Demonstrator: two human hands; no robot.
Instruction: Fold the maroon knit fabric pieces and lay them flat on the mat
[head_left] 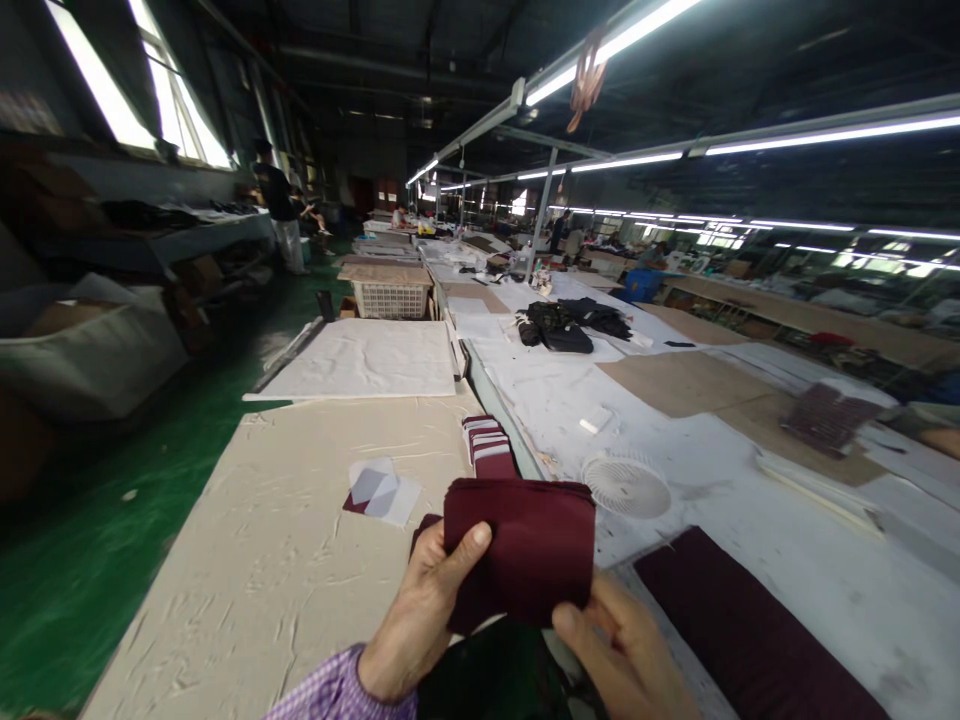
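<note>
A stack of maroon fabric pieces [525,545] is held up in front of me over the table edge. My left hand [420,610] grips its left side, thumb on top. My right hand [622,655] holds the lower right corner from underneath. Just beyond it lies a fanned row of maroon pieces with white edges [487,445] on the beige table [285,560]. A maroon scrap with white paper pieces [382,490] lies to the left.
A small white fan [626,487] lies flat on the white table [750,540]. A long maroon fabric strip [742,630] lies at right. A black garment pile [570,325] and a white basket [391,298] are farther back. People work in the distance; green floor on the left.
</note>
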